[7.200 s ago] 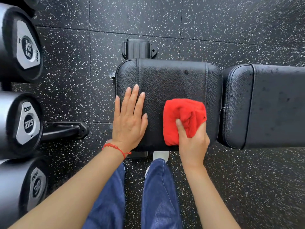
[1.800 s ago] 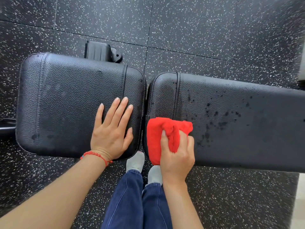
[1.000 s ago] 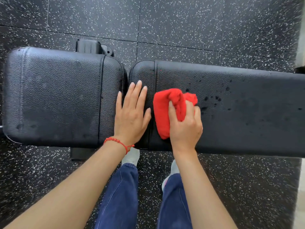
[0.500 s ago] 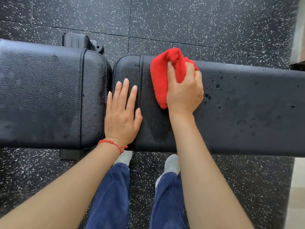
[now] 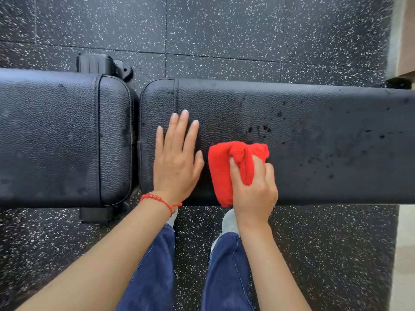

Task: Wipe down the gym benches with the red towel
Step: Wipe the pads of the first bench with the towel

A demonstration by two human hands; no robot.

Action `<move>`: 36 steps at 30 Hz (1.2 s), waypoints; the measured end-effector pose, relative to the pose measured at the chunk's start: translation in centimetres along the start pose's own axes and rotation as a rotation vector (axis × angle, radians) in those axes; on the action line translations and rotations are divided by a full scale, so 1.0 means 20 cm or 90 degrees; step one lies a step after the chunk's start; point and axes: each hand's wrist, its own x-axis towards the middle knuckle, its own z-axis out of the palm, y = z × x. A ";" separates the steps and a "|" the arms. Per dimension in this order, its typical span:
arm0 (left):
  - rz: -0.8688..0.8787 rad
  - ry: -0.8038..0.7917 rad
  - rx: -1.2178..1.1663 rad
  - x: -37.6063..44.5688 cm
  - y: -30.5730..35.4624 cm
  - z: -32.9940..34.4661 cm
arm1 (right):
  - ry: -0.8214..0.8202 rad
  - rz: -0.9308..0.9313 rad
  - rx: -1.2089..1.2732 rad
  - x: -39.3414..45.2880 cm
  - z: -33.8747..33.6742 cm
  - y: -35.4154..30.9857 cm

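A black padded gym bench runs across the view in two parts: the seat pad [image 5: 62, 140] on the left and the long back pad [image 5: 325, 142] on the right, with a narrow gap between them. Dark wet spots dot the back pad to the right of the towel. My right hand [image 5: 253, 189] grips the bunched red towel [image 5: 224, 167] and presses it on the back pad near its front edge. My left hand [image 5: 177, 158] lies flat, fingers spread, on the back pad just left of the towel. A red bead bracelet circles my left wrist.
Black speckled rubber floor tiles [image 5: 224, 25] surround the bench. A black bench frame bracket [image 5: 101, 63] sticks out behind the seat pad. My legs in blue jeans [image 5: 152, 277] and light shoes stand right at the bench's front edge. A pale floor strip [image 5: 404, 254] borders the right.
My right hand has pulled the towel from the back pad's far edge toward its front edge. My left hand has shifted right, fully onto the back pad.
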 end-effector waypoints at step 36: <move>-0.008 -0.011 0.084 0.06 0.33 0.19 | 0.045 -0.013 0.040 0.45 -0.07 0.16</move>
